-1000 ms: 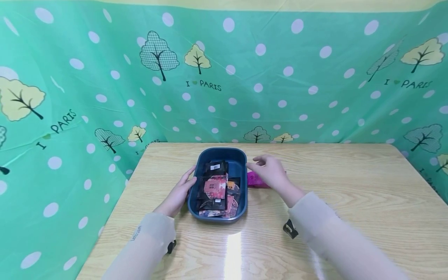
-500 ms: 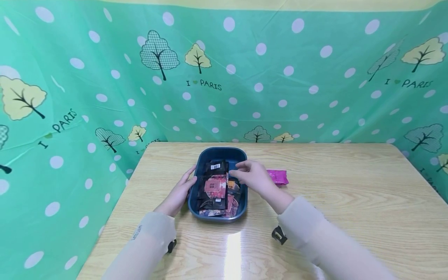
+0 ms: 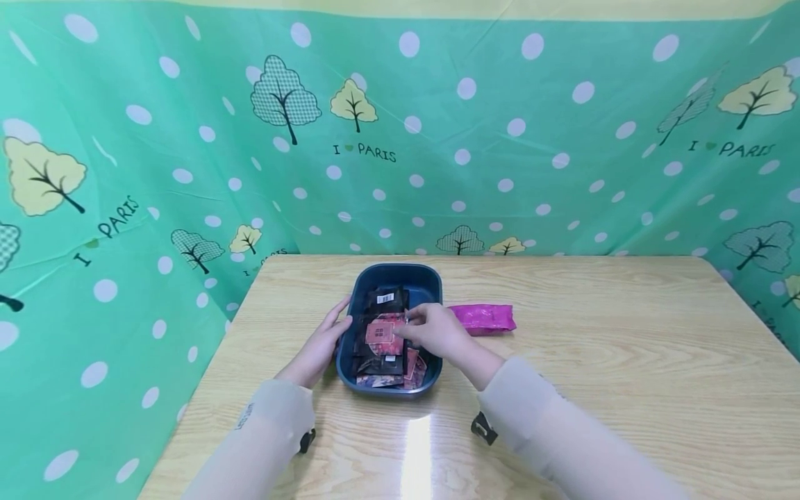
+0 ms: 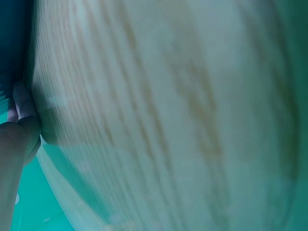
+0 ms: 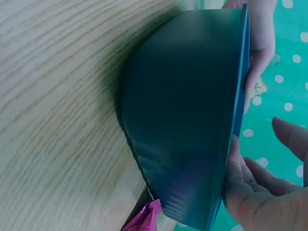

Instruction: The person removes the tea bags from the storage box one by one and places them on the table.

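A deep dark blue plastic bin (image 3: 432,278) stands on the table, holding several flat black-and-red printed sachets (image 3: 382,335). My left hand (image 3: 321,344) grips the bin's left side, thumb at the rim and fingers along the outer wall. In the left wrist view its fingers (image 4: 26,108) meet that wall. Over the bin's right rim reaches my right hand (image 3: 434,330), fingertips right at the top red sachet. The right wrist view shows a gap between its thumb (image 5: 288,132) and fingers (image 5: 236,168); the bin wall hides the sachets there.
A shiny magenta packet (image 3: 490,318) lies on the wood-grain table (image 3: 612,347), just right of the bin. Behind and to the left hangs a green dotted cloth (image 3: 512,153) with tree prints.
My right hand has moved left and toward me, from above the magenta packet to inside the bin, uncovering the packet. The left hand and the bin have stayed put.
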Demonstrator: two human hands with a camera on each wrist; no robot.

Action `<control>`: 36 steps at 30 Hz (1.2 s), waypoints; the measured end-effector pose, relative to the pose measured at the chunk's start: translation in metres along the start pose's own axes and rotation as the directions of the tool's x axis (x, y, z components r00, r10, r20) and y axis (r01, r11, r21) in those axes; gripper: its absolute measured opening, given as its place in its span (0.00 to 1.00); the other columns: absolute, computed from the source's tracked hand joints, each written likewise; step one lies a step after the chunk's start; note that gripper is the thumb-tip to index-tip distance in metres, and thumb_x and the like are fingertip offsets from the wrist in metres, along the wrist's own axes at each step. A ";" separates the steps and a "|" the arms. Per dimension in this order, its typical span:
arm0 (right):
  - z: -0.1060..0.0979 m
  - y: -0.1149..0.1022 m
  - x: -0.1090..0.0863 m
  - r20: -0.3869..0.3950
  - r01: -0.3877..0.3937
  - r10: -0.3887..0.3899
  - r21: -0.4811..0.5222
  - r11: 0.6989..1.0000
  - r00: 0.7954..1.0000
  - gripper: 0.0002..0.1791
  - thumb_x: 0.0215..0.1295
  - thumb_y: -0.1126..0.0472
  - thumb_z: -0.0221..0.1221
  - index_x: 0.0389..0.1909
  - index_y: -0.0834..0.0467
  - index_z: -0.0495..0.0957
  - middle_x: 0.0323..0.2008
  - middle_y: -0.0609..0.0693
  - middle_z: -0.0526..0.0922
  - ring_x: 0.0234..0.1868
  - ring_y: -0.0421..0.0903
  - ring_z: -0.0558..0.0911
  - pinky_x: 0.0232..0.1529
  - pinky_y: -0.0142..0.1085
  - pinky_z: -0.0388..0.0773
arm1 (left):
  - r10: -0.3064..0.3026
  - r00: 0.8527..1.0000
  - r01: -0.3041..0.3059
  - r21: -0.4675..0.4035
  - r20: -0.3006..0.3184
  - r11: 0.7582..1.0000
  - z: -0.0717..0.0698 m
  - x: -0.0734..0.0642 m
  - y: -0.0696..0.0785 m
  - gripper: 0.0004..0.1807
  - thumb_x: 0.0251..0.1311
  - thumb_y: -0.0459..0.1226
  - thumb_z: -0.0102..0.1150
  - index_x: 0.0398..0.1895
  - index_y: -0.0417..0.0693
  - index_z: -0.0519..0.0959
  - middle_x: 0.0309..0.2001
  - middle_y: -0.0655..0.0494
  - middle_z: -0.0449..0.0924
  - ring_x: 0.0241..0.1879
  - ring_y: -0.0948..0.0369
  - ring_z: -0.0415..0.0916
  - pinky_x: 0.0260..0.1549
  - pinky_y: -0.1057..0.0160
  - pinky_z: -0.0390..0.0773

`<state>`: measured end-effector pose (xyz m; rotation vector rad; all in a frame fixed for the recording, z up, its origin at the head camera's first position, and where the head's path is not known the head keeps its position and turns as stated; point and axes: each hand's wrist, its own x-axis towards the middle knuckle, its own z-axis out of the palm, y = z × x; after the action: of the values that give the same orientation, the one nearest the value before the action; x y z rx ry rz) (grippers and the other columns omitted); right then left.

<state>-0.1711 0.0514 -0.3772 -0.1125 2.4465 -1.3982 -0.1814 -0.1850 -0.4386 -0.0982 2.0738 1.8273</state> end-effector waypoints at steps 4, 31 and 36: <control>0.004 0.000 0.002 0.013 -0.018 0.019 -0.076 0.997 1.000 0.27 0.63 0.54 0.66 0.57 0.67 0.76 0.38 0.54 0.86 0.34 0.45 0.85 0.41 0.38 0.82 | 0.003 1.000 -0.003 0.004 0.002 1.000 0.000 0.000 -0.001 0.30 0.78 0.49 0.36 0.79 0.71 0.46 0.75 0.44 0.58 0.71 0.47 0.62 0.72 0.45 0.55; 0.024 -0.002 0.012 -0.042 -0.066 0.061 -0.131 0.989 0.997 0.22 0.63 0.58 0.66 0.55 0.64 0.79 0.21 0.50 0.83 0.23 0.40 0.80 0.25 0.31 0.76 | 0.007 1.000 -0.007 -0.001 0.011 1.000 -0.001 0.001 -0.003 0.30 0.78 0.50 0.37 0.79 0.70 0.46 0.74 0.43 0.60 0.71 0.47 0.63 0.71 0.46 0.57; 0.027 0.000 0.015 -0.071 -0.057 0.052 -0.080 0.995 0.996 0.30 0.61 0.59 0.68 0.62 0.66 0.73 0.23 0.49 0.85 0.24 0.41 0.83 0.28 0.33 0.77 | -0.001 1.000 0.001 -0.007 0.011 1.000 -0.001 0.001 -0.002 0.30 0.78 0.49 0.37 0.79 0.71 0.46 0.74 0.44 0.60 0.71 0.47 0.62 0.71 0.46 0.57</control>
<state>-0.1768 0.0260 -0.3933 -0.0159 2.5438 -1.2999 -0.1820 -0.1861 -0.4411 -0.0907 2.0597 1.8312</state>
